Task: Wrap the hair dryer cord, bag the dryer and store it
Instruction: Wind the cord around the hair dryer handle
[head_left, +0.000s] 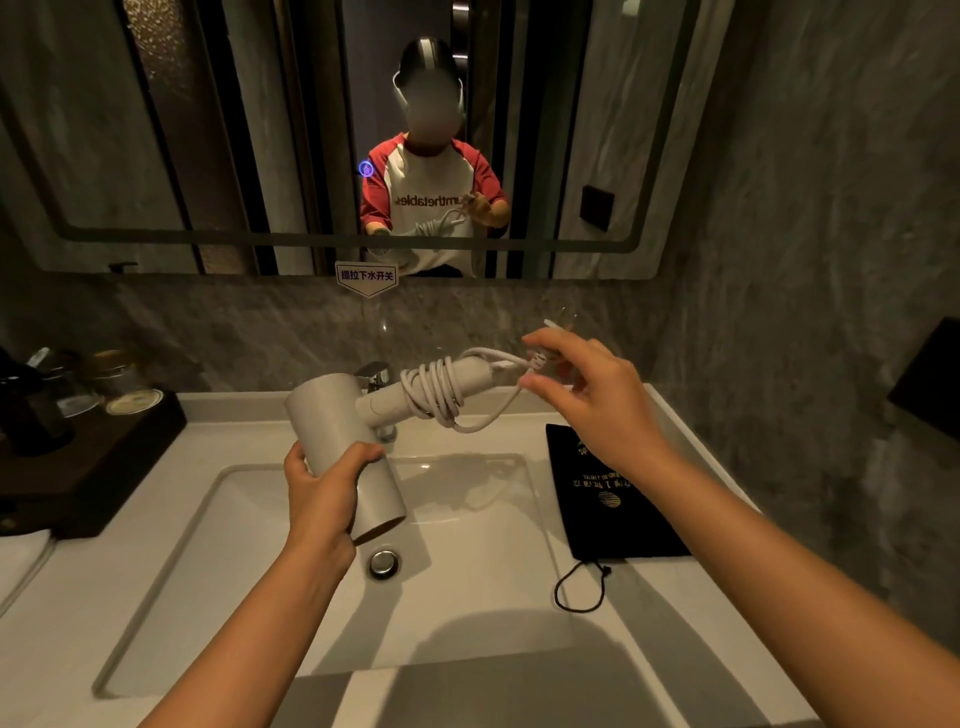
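Note:
A pale grey hair dryer (332, 421) is held above the sink, its handle pointing right. My left hand (322, 483) grips the barrel from below. The white cord (436, 397) is coiled several times around the handle, with one loose loop hanging under it. My right hand (587, 389) pinches the plug end of the cord (540, 361) just past the handle's tip. A black drawstring bag (608, 493) with gold print lies flat on the counter to the right of the basin, its string looped toward me.
The white sink (467, 613) with a chrome drain (383, 564) lies below the dryer; a faucet (376, 376) stands behind it. A dark tray with jars (109, 415) sits at the left, folded white towel (21, 561) beside it. A mirror (208, 130) hangs ahead, a marble wall at right.

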